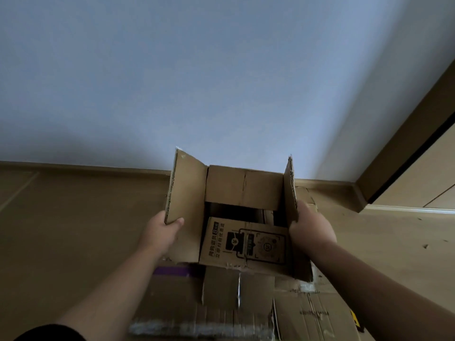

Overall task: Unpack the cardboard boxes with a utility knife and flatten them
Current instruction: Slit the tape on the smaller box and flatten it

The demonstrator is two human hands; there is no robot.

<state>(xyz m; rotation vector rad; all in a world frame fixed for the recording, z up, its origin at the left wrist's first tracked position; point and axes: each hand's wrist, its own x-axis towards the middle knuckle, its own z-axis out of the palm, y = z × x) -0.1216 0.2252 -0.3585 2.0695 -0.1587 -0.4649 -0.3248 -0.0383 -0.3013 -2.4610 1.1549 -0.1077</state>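
Note:
An opened brown cardboard box [243, 188] is held up in front of me, its open end facing me and its flaps spread. My left hand [164, 231] grips the edge of the left flap, thumb on the inner face. My right hand [310, 226] grips the right flap's edge. A printed flap with black graphics [246, 241] shows at the bottom of the box. No utility knife is in sight.
Flattened cardboard sheets [221, 303] lie on the floor under the box, one with a purple strip [172, 271]. A pale wall rises behind, with a baseboard [73, 166]. A door frame [406, 148] stands at right. Small scraps dot the wooden floor [394, 242].

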